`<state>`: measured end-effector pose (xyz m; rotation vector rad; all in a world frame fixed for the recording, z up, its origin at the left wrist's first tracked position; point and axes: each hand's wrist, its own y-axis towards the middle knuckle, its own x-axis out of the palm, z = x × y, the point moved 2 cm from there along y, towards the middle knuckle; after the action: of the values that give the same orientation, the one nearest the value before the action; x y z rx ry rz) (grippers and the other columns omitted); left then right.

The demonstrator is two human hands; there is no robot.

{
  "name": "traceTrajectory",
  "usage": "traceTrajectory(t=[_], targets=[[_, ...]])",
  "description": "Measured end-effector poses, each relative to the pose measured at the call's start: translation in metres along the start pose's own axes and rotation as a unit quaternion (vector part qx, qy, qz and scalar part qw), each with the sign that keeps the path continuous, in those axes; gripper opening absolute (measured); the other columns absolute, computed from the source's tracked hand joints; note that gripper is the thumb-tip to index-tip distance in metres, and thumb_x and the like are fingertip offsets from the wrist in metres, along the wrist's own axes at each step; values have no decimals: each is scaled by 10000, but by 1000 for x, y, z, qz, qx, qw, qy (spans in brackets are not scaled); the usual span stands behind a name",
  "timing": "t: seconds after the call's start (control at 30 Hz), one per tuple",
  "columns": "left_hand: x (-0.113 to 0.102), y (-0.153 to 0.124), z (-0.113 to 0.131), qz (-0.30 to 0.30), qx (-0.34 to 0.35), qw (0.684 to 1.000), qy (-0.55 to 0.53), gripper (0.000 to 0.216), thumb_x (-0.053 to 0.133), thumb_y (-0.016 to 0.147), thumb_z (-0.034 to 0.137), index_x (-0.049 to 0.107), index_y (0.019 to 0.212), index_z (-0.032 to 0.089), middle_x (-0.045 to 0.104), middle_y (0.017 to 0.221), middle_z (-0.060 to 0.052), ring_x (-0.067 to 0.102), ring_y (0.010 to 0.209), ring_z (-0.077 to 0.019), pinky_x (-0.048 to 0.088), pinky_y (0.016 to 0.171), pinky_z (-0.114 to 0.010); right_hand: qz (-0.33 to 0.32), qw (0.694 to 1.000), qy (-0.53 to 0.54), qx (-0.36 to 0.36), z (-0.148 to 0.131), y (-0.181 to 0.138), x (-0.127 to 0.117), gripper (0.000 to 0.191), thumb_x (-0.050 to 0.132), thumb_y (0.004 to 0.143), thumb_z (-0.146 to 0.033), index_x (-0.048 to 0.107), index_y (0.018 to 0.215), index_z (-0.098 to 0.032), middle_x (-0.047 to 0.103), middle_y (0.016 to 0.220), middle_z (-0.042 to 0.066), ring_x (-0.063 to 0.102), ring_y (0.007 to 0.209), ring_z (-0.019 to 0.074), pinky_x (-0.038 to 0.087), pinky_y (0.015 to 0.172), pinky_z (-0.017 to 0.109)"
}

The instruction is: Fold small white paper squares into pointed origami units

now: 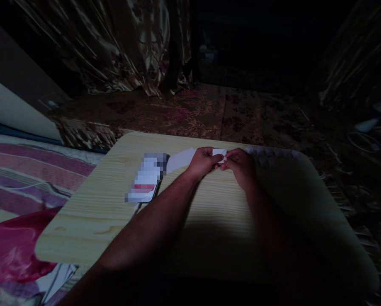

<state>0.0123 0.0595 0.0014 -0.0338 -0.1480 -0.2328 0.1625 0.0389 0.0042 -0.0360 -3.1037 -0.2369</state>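
Observation:
Between my two hands, above the far part of the wooden table [209, 204], is a small folded piece of white paper [219, 154]. My left hand [203, 161] pinches its left side, the thumb lying across the front. On the other side my right hand [241, 165] has its fingers closed at the paper's right edge. A flat sheet of white paper [180, 159] lies just left of my left hand. Several small folded paper pieces [269, 154] sit in rows along the table's far right edge, dim in the shadow.
A lit phone [147, 176], its screen blurred out, lies on the table's left with a cable below it. Striped bedding [27, 165] and a shiny pink cloth [15, 244] are at the left. Patterned curtains [129, 42] hang behind a cloth-covered ledge [177, 110].

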Motion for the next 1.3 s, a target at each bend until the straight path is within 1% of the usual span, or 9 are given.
traceTrajectory(t=[0.1,0.2,0.3,0.4,0.6,0.73,0.87,1.1,1.3], targets=[[0,1,-2,25,9,999,-22,285,803,680,359,616,683,144,621,558,-2,472,433,-72,296,442,-224,19,999,37,10,0,0,0,220,730,666,-267,589,831,-228,696,664,-45,682,536,157,600,571,304],[-1,2,-5,43,17,998,-37,304,814,681,374,614,702,148,646,601,-13,485,449,-73,306,449,-223,17,999,48,16,3,1,0,196,724,716,-347,598,797,-222,693,661,-26,690,577,168,598,570,307],[0,2,-6,51,27,997,-42,327,830,676,395,614,709,151,650,609,-13,498,466,-75,318,458,-219,15,1000,12,14,4,1,0,232,739,744,-407,641,797,-204,707,664,-1,683,587,167,591,571,300],[0,2,-6,55,33,997,-41,341,836,675,412,619,710,151,637,591,-5,498,468,-75,321,461,-215,23,999,-30,10,5,0,0,218,753,734,-381,656,795,-195,721,682,5,678,583,161,582,575,287],[0,2,-7,46,39,997,-47,329,831,692,400,620,717,150,639,582,-5,489,455,-77,314,451,-215,24,998,-55,-8,9,2,-1,161,701,762,-349,657,800,-199,730,699,7,681,599,159,571,593,284],[2,1,-5,44,30,996,-69,335,851,662,386,625,720,145,648,585,-8,500,460,-78,318,455,-214,32,998,-56,-22,11,3,-1,150,701,755,-334,649,801,-201,726,691,6,678,597,159,559,600,287],[3,0,-3,41,20,995,-85,350,864,638,389,628,721,145,648,584,-7,495,455,-74,322,460,-213,46,997,-64,-21,8,2,0,162,692,757,-354,631,787,-207,719,670,2,678,585,165,548,606,293],[2,1,-6,39,19,997,-62,375,857,645,436,628,724,150,642,589,-6,497,466,-78,321,463,-215,69,989,-121,-45,2,0,0,101,659,761,-305,623,756,-212,706,630,-7,664,595,165,504,616,285],[4,0,-4,22,30,998,-53,328,844,663,381,632,759,150,654,616,-2,516,495,-81,346,486,-214,87,979,-175,-56,1,0,-2,91,646,751,-298,624,714,-218,692,628,-9,638,613,167,487,632,292]])
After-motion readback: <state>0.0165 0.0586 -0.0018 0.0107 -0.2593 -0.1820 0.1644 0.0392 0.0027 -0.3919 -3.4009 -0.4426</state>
